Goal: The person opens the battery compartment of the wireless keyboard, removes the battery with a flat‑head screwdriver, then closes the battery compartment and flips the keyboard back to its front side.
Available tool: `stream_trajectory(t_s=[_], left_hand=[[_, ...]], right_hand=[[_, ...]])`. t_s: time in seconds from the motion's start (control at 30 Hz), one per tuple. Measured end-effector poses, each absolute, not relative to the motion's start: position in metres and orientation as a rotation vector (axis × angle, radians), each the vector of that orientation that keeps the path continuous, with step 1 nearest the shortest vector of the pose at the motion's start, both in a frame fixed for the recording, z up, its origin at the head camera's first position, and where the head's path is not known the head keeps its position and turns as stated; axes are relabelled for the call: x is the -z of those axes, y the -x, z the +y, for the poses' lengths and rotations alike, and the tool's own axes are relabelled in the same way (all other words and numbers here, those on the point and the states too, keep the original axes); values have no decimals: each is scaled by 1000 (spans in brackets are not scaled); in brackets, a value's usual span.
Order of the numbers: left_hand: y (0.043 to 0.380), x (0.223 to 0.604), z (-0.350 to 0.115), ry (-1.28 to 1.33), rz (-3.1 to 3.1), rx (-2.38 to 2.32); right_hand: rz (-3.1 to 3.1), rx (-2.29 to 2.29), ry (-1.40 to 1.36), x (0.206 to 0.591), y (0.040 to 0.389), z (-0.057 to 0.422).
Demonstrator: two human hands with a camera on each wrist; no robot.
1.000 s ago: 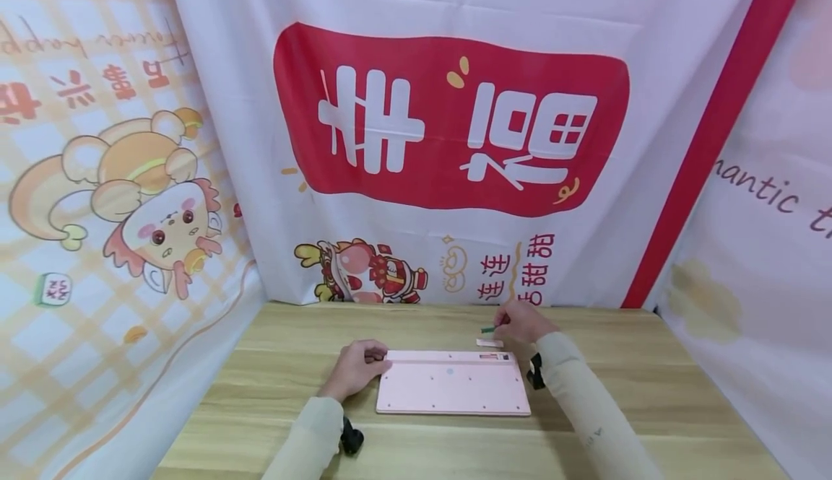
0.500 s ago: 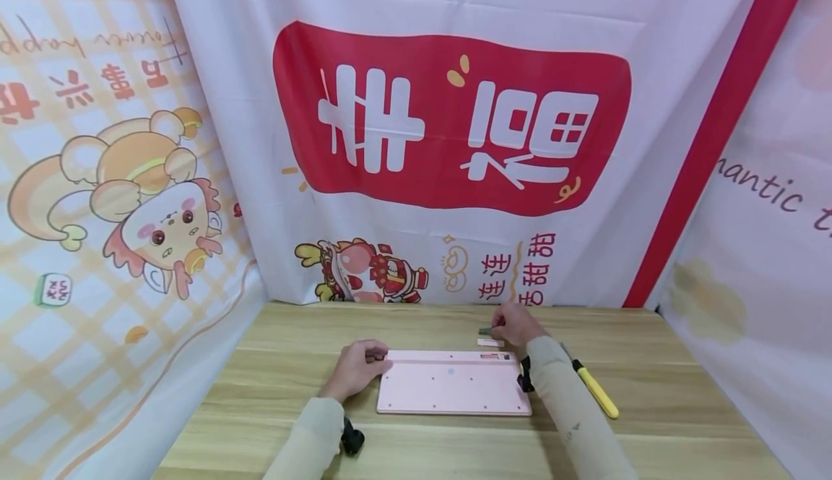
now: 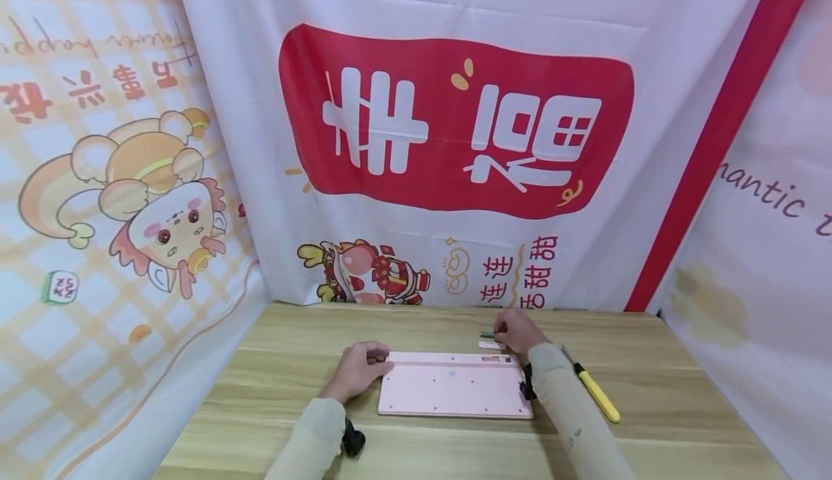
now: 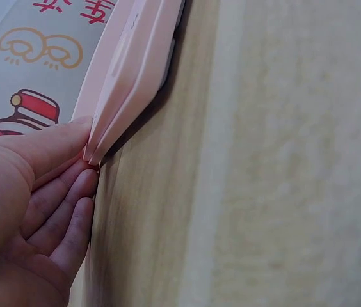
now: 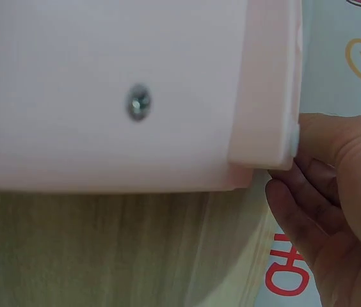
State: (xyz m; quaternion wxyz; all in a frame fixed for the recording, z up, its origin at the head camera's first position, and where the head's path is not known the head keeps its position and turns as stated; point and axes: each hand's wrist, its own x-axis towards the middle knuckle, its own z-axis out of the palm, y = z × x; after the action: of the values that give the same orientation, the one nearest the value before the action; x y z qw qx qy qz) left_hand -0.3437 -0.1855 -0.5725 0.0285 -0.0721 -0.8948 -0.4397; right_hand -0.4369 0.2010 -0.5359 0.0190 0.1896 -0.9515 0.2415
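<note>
A pink keyboard [image 3: 455, 393] lies face down on the table, small screws dotting its underside. At its far right corner is an uncovered battery compartment [image 3: 497, 359]. My left hand [image 3: 356, 372] grips the far left corner; in the left wrist view the thumb is on top and the fingers [image 4: 72, 220] are at the edge below. Beyond the far right corner, my right hand [image 3: 518, 331] pinches a slim green battery [image 3: 487, 335]. A small pale pink cover [image 3: 491, 346] lies between it and the keyboard. In the right wrist view the keyboard hides the right fingertips.
A screwdriver [image 3: 599, 395] with a yellow handle lies right of my right forearm. The wooden table [image 3: 292, 343] ends at a printed cloth [image 3: 455, 249] behind, with more cloth at both sides.
My right hand and forearm have shifted slightly left, and the screwdriver has come into sight beside the forearm. The battery stays near the cover. The left hand keeps its hold on the keyboard.
</note>
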Motion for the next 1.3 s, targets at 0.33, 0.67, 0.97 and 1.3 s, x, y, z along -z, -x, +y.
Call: stream_trajectory(t_s=[0.33, 0.67, 0.97, 1.3], left_hand=[[344, 571, -185, 192, -2771, 1351], [343, 567, -185, 184, -2773, 1377], [346, 572, -186, 178, -2770, 1383], [345, 572, -185, 202, -2760, 1379]], right_hand=[[-2987, -792, -563, 523, 429, 213], [-2990, -773, -591, 535, 423, 222], [-2984, -819, -538, 543, 420, 218], [-2991, -851, -496, 545, 420, 218]])
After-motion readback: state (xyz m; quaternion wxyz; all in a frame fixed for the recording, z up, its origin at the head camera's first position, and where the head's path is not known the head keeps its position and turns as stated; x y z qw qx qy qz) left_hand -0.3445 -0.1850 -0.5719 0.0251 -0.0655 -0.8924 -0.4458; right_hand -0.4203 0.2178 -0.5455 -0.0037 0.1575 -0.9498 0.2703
